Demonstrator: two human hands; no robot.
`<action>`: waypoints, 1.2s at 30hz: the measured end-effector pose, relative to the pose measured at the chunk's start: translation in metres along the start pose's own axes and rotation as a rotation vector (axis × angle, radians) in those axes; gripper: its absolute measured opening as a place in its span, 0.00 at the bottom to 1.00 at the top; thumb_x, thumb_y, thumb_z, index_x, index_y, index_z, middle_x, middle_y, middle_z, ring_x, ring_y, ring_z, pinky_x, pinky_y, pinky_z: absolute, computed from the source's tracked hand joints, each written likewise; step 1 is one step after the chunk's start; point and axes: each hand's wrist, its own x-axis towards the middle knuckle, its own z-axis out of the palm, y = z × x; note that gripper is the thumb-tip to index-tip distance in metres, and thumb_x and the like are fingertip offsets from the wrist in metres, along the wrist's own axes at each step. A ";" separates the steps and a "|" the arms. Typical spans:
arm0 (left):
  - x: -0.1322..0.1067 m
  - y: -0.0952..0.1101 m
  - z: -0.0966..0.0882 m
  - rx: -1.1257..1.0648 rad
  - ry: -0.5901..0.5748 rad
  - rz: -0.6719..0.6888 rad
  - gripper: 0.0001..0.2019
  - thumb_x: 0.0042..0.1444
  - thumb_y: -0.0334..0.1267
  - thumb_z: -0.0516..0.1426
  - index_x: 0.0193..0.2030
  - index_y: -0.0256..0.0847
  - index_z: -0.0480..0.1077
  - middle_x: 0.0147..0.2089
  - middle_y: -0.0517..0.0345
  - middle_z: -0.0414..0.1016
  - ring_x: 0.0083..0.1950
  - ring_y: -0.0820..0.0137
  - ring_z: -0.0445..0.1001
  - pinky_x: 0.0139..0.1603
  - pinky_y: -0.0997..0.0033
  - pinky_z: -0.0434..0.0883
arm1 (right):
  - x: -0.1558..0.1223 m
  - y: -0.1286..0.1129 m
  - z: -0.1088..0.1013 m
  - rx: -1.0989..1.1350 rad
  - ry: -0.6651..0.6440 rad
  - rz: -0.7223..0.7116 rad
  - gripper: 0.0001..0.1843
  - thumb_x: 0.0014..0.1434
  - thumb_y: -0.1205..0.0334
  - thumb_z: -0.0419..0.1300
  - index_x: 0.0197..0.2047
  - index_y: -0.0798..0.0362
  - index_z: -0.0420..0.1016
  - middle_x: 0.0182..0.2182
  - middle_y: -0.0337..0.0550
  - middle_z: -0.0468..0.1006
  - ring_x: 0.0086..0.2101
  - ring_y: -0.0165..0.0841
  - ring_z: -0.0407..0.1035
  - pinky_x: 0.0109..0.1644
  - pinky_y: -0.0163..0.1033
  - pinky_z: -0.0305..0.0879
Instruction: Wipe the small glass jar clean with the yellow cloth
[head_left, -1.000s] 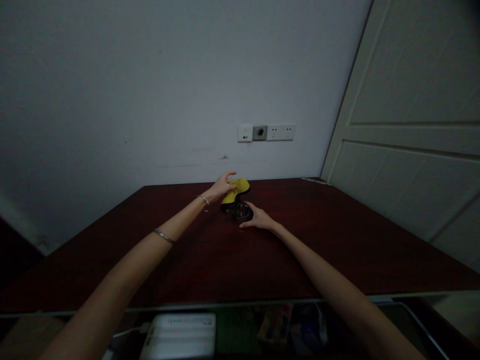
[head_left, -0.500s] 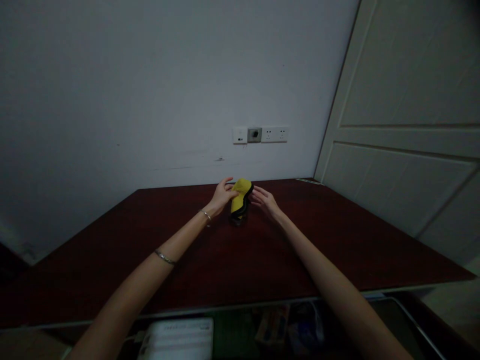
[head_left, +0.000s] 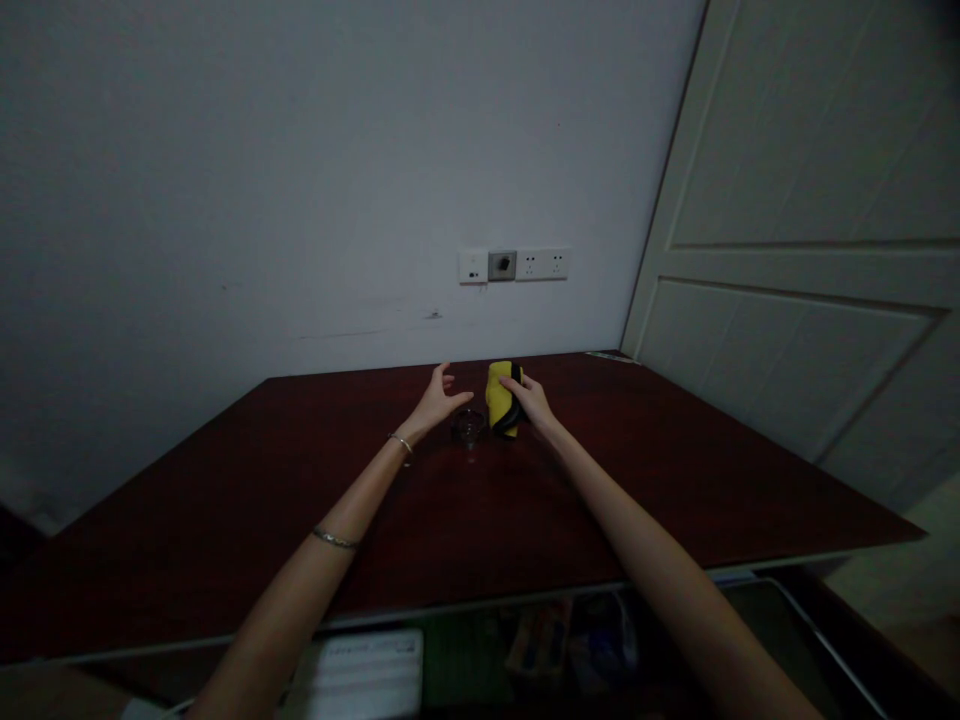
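Your right hand [head_left: 534, 402] is closed around the folded yellow cloth with black edging [head_left: 498, 395], fingers wrapped over its right side and holding it upright far out on the dark red-brown wooden desk [head_left: 675, 470]; can't tell if its lower end touches the desk. Your left hand [head_left: 437, 402] is open, fingers spread and slightly curled, holding nothing, hovering just left of the small clear glass [head_left: 468, 427]. The glass stands upright on the desk between both hands, just beside the cloth on its left. A thin silver bracelet [head_left: 402, 441] sits on your left wrist, and a second band [head_left: 334, 540] on the forearm. A white socket strip [head_left: 514, 265] is on the wall behind, and a white panelled door [head_left: 810, 300] to the right.
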 end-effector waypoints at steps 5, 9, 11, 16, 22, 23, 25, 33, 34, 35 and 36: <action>-0.006 -0.015 -0.006 0.183 -0.124 -0.035 0.46 0.41 0.47 0.63 0.63 0.35 0.44 0.63 0.34 0.52 0.64 0.55 0.53 0.60 0.57 0.55 | 0.005 0.021 -0.004 -0.005 0.089 0.049 0.19 0.43 0.53 0.62 0.36 0.57 0.72 0.31 0.45 0.79 0.34 0.39 0.73 0.37 0.40 0.70; -0.009 -0.023 -0.007 0.277 -0.209 -0.049 0.51 0.36 0.50 0.64 0.63 0.33 0.45 0.66 0.34 0.46 0.66 0.51 0.47 0.64 0.56 0.48 | 0.006 0.034 -0.007 -0.025 0.131 0.055 0.19 0.43 0.53 0.61 0.37 0.56 0.72 0.32 0.44 0.79 0.35 0.38 0.73 0.38 0.39 0.70; -0.010 -0.025 -0.007 0.310 -0.235 -0.075 0.53 0.34 0.51 0.65 0.64 0.32 0.46 0.66 0.33 0.46 0.67 0.50 0.46 0.64 0.55 0.47 | 0.007 0.037 -0.008 -0.028 0.144 0.059 0.19 0.43 0.54 0.61 0.37 0.56 0.72 0.32 0.44 0.79 0.35 0.39 0.73 0.38 0.39 0.70; -0.013 -0.032 -0.005 0.368 -0.288 -0.113 0.55 0.29 0.52 0.66 0.63 0.31 0.46 0.65 0.32 0.48 0.66 0.48 0.46 0.64 0.54 0.48 | 0.010 0.039 -0.010 -0.029 0.160 0.056 0.19 0.43 0.55 0.60 0.37 0.57 0.71 0.35 0.46 0.79 0.37 0.39 0.73 0.40 0.41 0.70; -0.013 -0.045 0.000 0.329 -0.281 -0.103 0.57 0.28 0.51 0.67 0.64 0.30 0.46 0.62 0.31 0.54 0.63 0.49 0.54 0.61 0.55 0.53 | 0.012 0.042 -0.011 -0.051 0.160 0.032 0.20 0.45 0.54 0.59 0.40 0.55 0.70 0.37 0.47 0.78 0.38 0.39 0.73 0.42 0.42 0.70; -0.013 -0.046 0.001 0.340 -0.277 -0.112 0.58 0.27 0.52 0.67 0.63 0.30 0.46 0.62 0.30 0.54 0.63 0.49 0.54 0.61 0.55 0.53 | 0.012 0.042 -0.011 -0.061 0.158 0.022 0.20 0.45 0.53 0.59 0.41 0.55 0.70 0.38 0.47 0.78 0.38 0.39 0.73 0.42 0.42 0.70; -0.013 -0.047 0.002 0.355 -0.263 -0.132 0.59 0.25 0.52 0.67 0.63 0.28 0.46 0.62 0.28 0.53 0.64 0.47 0.53 0.62 0.54 0.52 | 0.014 0.041 -0.013 -0.084 0.151 -0.009 0.21 0.45 0.53 0.59 0.42 0.55 0.69 0.38 0.48 0.77 0.39 0.39 0.72 0.42 0.43 0.69; -0.017 -0.055 0.006 0.251 -0.308 -0.085 0.54 0.30 0.53 0.66 0.62 0.29 0.48 0.60 0.34 0.58 0.61 0.54 0.59 0.60 0.59 0.57 | 0.022 0.023 -0.018 -0.467 -0.105 -0.334 0.19 0.45 0.62 0.60 0.43 0.54 0.71 0.39 0.43 0.77 0.41 0.36 0.69 0.50 0.43 0.63; -0.017 -0.057 0.007 0.239 -0.307 -0.075 0.52 0.31 0.52 0.66 0.61 0.30 0.49 0.58 0.35 0.60 0.59 0.54 0.61 0.59 0.59 0.58 | 0.024 0.020 -0.016 -0.575 -0.189 -0.400 0.19 0.47 0.65 0.58 0.44 0.53 0.71 0.41 0.42 0.76 0.42 0.36 0.69 0.50 0.43 0.62; -0.017 -0.059 0.007 0.231 -0.304 -0.069 0.51 0.31 0.52 0.66 0.60 0.30 0.51 0.57 0.36 0.62 0.58 0.55 0.63 0.59 0.59 0.59 | 0.025 0.017 -0.013 -0.674 -0.274 -0.458 0.20 0.47 0.69 0.55 0.45 0.53 0.71 0.42 0.42 0.76 0.43 0.35 0.69 0.51 0.42 0.61; -0.017 -0.061 0.007 0.229 -0.297 -0.066 0.49 0.31 0.52 0.66 0.59 0.31 0.53 0.56 0.37 0.64 0.57 0.55 0.64 0.58 0.58 0.60 | 0.027 0.014 -0.009 -0.756 -0.353 -0.500 0.21 0.47 0.72 0.54 0.46 0.52 0.72 0.43 0.42 0.76 0.45 0.35 0.69 0.52 0.42 0.61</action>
